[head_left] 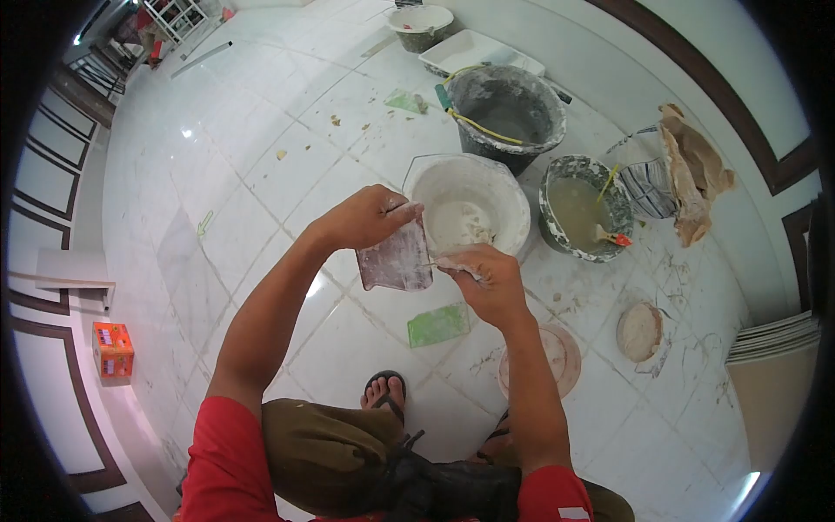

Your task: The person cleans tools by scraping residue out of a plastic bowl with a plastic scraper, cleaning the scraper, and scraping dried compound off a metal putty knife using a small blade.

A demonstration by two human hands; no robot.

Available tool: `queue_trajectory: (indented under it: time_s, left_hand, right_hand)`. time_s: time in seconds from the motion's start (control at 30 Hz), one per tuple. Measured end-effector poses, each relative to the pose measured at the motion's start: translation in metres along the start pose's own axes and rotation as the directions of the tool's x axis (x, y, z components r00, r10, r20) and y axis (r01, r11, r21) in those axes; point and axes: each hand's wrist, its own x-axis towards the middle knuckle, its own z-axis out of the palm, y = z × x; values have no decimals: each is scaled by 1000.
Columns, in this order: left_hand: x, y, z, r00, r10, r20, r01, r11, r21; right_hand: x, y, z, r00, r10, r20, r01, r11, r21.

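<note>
A flat, purplish plate [393, 261] smeared with white hangs from my left hand [372, 217], whose fingers are closed on its upper edge. At the plate's right edge, my right hand [484, 277] is closed, its fingers coated with white; what it holds is too small to make out. Just beyond both hands stands a white bucket [513, 204] with whitish residue inside. A green rectangular piece [437, 324] lies on the tiled floor below the hands.
A large dark bucket [487, 150], a bucket of cloudy liquid [570, 213] with a brush, and a torn paper bag [687, 174] stand right of centre. A round lid [564, 352] lies near my feet. An orange box [113, 352] is at left; a person [150, 39] shows far back.
</note>
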Motion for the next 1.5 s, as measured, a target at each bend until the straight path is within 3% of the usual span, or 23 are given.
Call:
queue_trajectory:
  time_s: [0.13, 0.2, 0.23, 0.3, 0.33, 0.4, 0.43, 0.5, 0.53, 0.57, 0.63, 0.67, 0.7, 0.77, 0.83, 0.97, 1.07, 1.13, 1.27, 1.33, 1.37, 1.43, 1.5]
  left_hand:
    - [2, -7, -2, 998, 51, -28, -50, 999, 5]
    - [2, -14, -6, 989, -56, -133, 39, 991, -127]
    - [3, -17, -7, 990, -55, -132, 38, 991, -126]
    - [7, -21, -9, 947, -170, -273, 70, 937, -341]
    - [9, -28, -7, 947, -166, -276, 65, 938, -341]
    - [17, -49, 4, 938, -283, -201, 121, 810, -574]
    - [20, -58, 13, 941, -274, -200, 114, 811, -574]
    - [19, -67, 35, 964, -174, -199, -18, 708, -706]
    - [17, -60, 42, 960, -207, -187, 0, 670, -742]
    - [15, -53, 48, 963, -195, -186, -6, 673, -740]
    - [11, -39, 58, 967, -168, -189, 41, 841, -539]
    - [14, -45, 65, 978, -63, -197, -39, 879, -476]
    - [11, -37, 69, 980, -53, -190, -44, 880, -472]
    - [3, -9, 73, 977, -36, -212, -74, 868, -490]
    - [0, -1, 75, 975, -15, -220, -100, 859, -502]
    - [0, -5, 71, 980, -18, -196, -88, 849, -522]
    - [-3, -3, 68, 982, -29, -186, -72, 855, -514]
    - [-3, -2, 68, 982, -38, -184, -65, 849, -524]
    - [-2, 1, 68, 984, -18, -177, -91, 805, -586]
    - [-1, -2, 70, 983, -14, -184, -98, 804, -586]
    - [0, -4, 72, 982, -18, -187, -94, 817, -569]
    - [-2, -2, 71, 981, -26, -191, -87, 827, -556]
    - [-2, 4, 70, 980, 24, -197, -135, 808, -573]
  right_hand:
    - [-8, 11, 1, 998, -54, 23, 57, 985, -164]
    - [-12, 17, -8, 979, -6, 204, 47, 979, -197]
    - [-14, 18, -11, 979, -5, 203, 46, 979, -198]
    - [-15, 19, -18, 984, 180, 9, -179, 983, -38]
    - [-14, 23, -21, 984, 176, 7, -176, 984, -41]
    - [-14, 33, -25, 951, 223, -216, -218, 975, 44]
    - [-14, 35, -25, 950, 219, -222, -216, 976, 38]
    - [-12, 36, -22, 837, 402, -372, -364, 916, 171]
    - [-11, 36, -19, 835, 397, -382, -360, 918, 167]
    - [-10, 35, -14, 833, 422, -358, -380, 907, 183]
    - [-9, 32, -3, 826, 445, -346, -399, 895, 200]
    - [-9, 31, 3, 863, 329, -384, -300, 944, 135]
    - [-8, 28, 8, 887, 208, -413, -200, 978, 64]
    - [-6, 21, 8, 883, 206, -422, -202, 978, 53]
    - [-4, 17, 3, 923, 78, -377, -104, 993, -48]
    - [-7, 30, -12, 911, 131, -392, -166, 984, -58]
    - [-7, 35, -17, 807, 206, -553, -240, 971, 13]
    - [-7, 26, -18, 889, 123, -441, -132, 991, 10]
    - [-5, 27, -21, 927, 50, -372, -99, 989, -114]
    - [-6, 31, -24, 787, 280, -550, -276, 957, 93]
    - [-8, 32, -23, 787, 278, -551, -273, 957, 94]
    - [-7, 20, -22, 888, 126, -441, -124, 992, 34]
    - [-7, 29, -19, 894, 79, -441, -116, 992, -58]
